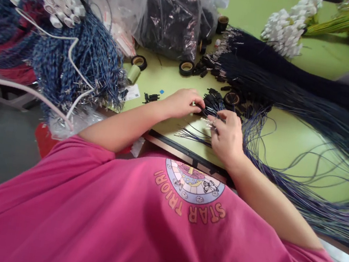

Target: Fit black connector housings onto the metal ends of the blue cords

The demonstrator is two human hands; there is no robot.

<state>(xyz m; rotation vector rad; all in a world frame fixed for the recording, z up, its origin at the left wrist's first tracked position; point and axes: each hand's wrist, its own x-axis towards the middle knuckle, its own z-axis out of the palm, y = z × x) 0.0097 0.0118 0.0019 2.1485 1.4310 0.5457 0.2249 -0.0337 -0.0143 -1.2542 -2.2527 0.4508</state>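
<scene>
My left hand (185,103) is closed in a pinch at the table's front part, its fingertips on a small black connector that is partly hidden by them. Close beside it, my right hand (229,135) has its fingers wrapped round some thin dark wires. Pale metal terminals (207,122) stick out at its fingertips. Cut wire ends (190,134) spread out to the left below that hand. Just beyond both hands lies a pile of black connectors (212,99) with wires attached. Long blue and purple wires (263,172) trail off to the right.
A thick bundle of dark wires (287,78) crosses the green table (165,72). Black tape rolls (186,67) lie before a plastic bag (174,21). Twisted blue wires (84,54) hang at the left, near a white cable (71,52). White connectors (286,29) sit at the back right.
</scene>
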